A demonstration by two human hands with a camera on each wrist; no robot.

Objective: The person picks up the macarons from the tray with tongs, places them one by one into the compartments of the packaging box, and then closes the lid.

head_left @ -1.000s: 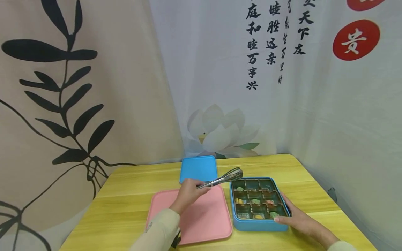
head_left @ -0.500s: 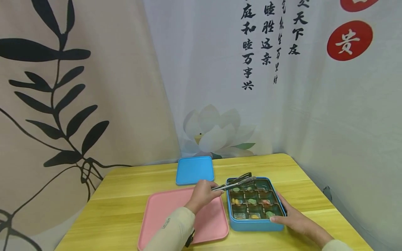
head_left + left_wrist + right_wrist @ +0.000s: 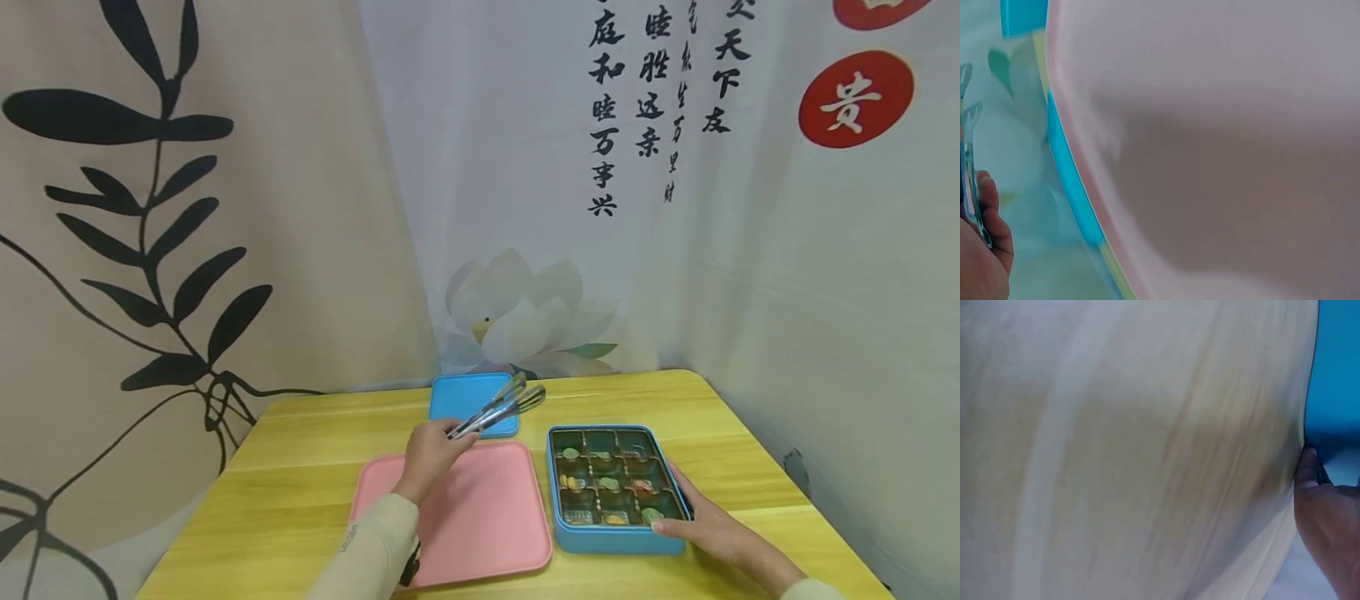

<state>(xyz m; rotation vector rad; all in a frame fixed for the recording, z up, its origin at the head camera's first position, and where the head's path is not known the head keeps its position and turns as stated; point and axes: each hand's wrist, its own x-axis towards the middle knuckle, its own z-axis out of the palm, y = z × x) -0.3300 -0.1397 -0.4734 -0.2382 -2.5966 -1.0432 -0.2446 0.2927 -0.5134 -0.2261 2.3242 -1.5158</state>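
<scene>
My left hand [image 3: 435, 454] holds a pair of metal tongs [image 3: 495, 410] over the far part of a pink tray [image 3: 487, 517]. The two tong heads stand apart, with nothing between them, and overlap a small blue tray in the head view. To the right is a blue box [image 3: 618, 542] with a dark insert of several compartments. Small green, yellow and reddish pieces lie in some of them, including a green piece [image 3: 601, 456] in the back middle one. My right hand [image 3: 712, 523] grips the box at its near right corner, thumb at the rim, fingers along the side.
Behind the pink tray lies the small blue tray [image 3: 457, 398]. All of it stands on a yellow wood-grain table [image 3: 247, 500]. A printed curtain [image 3: 315, 208] hangs behind the table and along its right side.
The tongs swung right over the box's back row, then came back left, spread. A green piece shows in the back middle compartment, which looked bare a second ago. The right hand stayed.
</scene>
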